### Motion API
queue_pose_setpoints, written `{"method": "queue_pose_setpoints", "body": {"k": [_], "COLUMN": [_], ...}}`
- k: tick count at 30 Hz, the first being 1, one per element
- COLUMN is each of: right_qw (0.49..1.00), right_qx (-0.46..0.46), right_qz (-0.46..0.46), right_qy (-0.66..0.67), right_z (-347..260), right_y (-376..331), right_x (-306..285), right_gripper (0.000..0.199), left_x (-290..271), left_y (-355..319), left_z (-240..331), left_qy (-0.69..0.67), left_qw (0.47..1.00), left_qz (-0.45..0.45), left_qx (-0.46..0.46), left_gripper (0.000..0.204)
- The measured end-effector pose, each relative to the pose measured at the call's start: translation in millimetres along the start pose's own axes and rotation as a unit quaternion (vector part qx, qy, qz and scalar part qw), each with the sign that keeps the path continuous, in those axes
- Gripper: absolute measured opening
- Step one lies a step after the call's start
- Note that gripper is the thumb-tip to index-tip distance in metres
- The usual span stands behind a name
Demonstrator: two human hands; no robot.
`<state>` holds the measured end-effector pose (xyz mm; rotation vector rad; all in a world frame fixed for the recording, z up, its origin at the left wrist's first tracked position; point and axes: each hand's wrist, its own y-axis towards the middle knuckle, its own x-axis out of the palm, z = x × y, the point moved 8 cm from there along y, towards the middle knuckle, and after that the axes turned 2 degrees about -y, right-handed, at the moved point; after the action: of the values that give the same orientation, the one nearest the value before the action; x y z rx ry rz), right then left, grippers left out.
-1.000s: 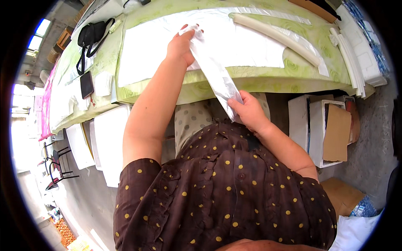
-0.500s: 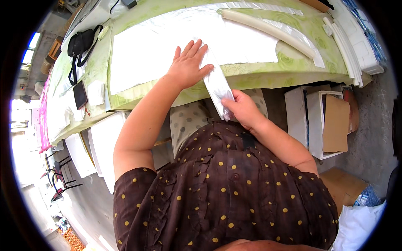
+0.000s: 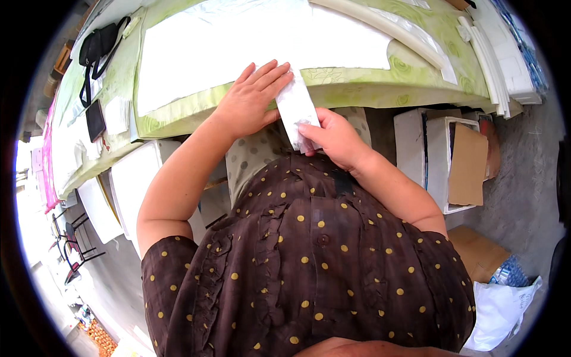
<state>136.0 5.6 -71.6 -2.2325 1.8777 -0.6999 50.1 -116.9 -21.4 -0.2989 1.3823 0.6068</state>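
right hand (image 3: 336, 140) pinching, left hand (image 3: 250, 101) laid out flat, white strip (image 3: 298, 101) between them!
and here's the grip: right thumb on top, fingers beneath, clasping the strip's near end just above the dark dotted shirt (image 3: 321, 256); the left is unclenched, fingers straight and together, tips against the strip's far end at the table edge, and what a strip: flat, narrow, straight-sided, bright and smooth up top, then crinkled, shiny and see-through at the bottom, fingers showing pinkish through it; beyond lies a broad white sheet (image 3: 202, 59) over the green patterned tablecloth (image 3: 357, 86), a long pale roll (image 3: 386, 25) to the right, and out left a dark phone (image 3: 94, 121) and a black bag (image 3: 98, 44)!
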Motion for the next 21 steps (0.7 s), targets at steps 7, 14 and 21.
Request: {"method": "queue_pose_setpoints", "body": {"k": [7, 14, 21], "right_qw": [0.900, 0.625, 0.883], "right_qx": [-0.299, -0.545, -0.254], "right_qz": [0.088, 0.005, -0.015], "right_qy": [-0.303, -0.559, -0.394], "right_z": [-50, -96, -98], "right_y": [-26, 2, 67], "right_x": [-52, -5, -22], "right_gripper": [0.023, 0.032, 0.007], "left_x": [6, 6, -12], "left_y": [0, 3, -2], "left_z": [-1, -2, -9], "left_qy": [0.042, 0.042, -0.070], "left_qw": [0.999, 0.999, 0.989], "left_qz": [0.031, 0.019, 0.124], "left_qx": [-0.016, -0.024, -0.031], "left_gripper": [0.058, 0.053, 0.062]}}
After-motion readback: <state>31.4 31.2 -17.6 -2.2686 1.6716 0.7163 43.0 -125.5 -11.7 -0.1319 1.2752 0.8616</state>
